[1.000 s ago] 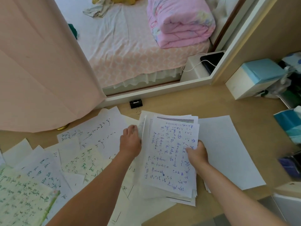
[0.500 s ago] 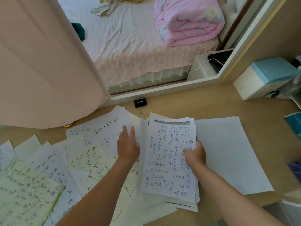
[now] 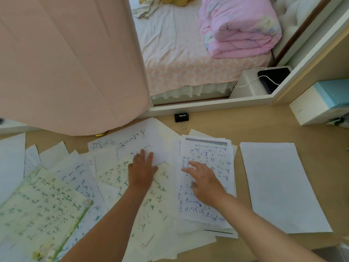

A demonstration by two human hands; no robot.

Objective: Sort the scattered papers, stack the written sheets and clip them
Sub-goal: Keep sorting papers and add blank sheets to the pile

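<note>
A stack of written sheets (image 3: 211, 154) covered in blue handwriting lies in the middle of the wooden desk. My right hand (image 3: 204, 181) hovers or rests over it with fingers spread, slightly blurred. My left hand (image 3: 142, 170) lies flat with straight fingers on the scattered written papers (image 3: 75, 178) left of the stack, touching a white sheet (image 3: 143, 142). A green-bordered written sheet (image 3: 39, 207) sits at the near left. A blank white sheet (image 3: 279, 186) lies right of the stack. A black binder clip (image 3: 181, 117) stands at the desk's far edge.
A pink curtain (image 3: 71, 63) hangs over the desk's far left. A white and blue box (image 3: 321, 104) stands at the far right. Beyond the desk is a bed with a folded pink quilt (image 3: 239, 27), and a dark phone (image 3: 273, 78) charges on a white ledge.
My right hand has let go of the stack's right edge and moved onto its top, fingers spread. My left hand has left the stack and now lies flat on the scattered papers.
</note>
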